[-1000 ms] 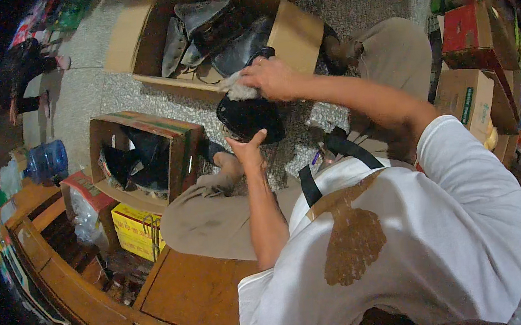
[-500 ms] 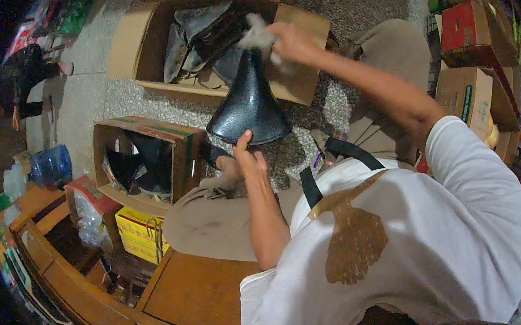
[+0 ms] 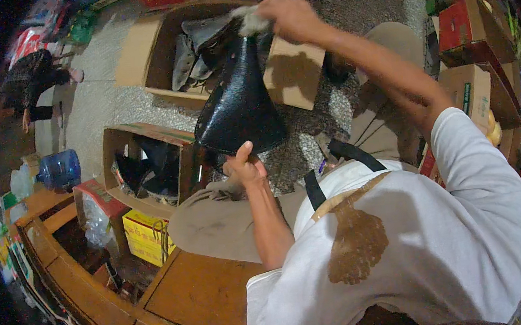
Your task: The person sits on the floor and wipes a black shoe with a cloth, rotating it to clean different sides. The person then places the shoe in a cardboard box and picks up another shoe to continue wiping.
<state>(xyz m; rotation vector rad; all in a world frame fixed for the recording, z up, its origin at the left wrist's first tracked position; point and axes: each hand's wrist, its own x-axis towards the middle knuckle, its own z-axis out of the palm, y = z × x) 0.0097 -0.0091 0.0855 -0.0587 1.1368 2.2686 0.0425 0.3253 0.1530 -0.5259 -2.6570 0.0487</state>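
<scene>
A black leather bicycle saddle point(image 3: 243, 108) is held up in front of me, its narrow nose pointing away and its wide rear toward me. My left hand point(image 3: 247, 167) grips the rear edge, thumb on top, other fingers partly hidden beneath. At the nose, my right hand point(image 3: 290, 17) is closed on a pale grey cloth point(image 3: 251, 22) pressed against the tip. Behind the saddle stands an open cardboard box point(image 3: 169, 96) with several dark saddle-like pieces point(image 3: 204, 33) in it. Another open carton point(image 3: 164, 134), to the left, holds black saddles point(image 3: 162, 169).
A wooden bench point(image 3: 204, 296) is at the lower left, near a yellow box point(image 3: 146, 236) and a blue water bottle point(image 3: 59, 169). Stacked cartons point(image 3: 470, 89) line the right side. Another person point(image 3: 30, 84) is at the far left.
The saddle has tilted, showing more of its left side, and moved slightly left. My right hand and the cloth have moved up a little at the nose. My left hand keeps its hold.
</scene>
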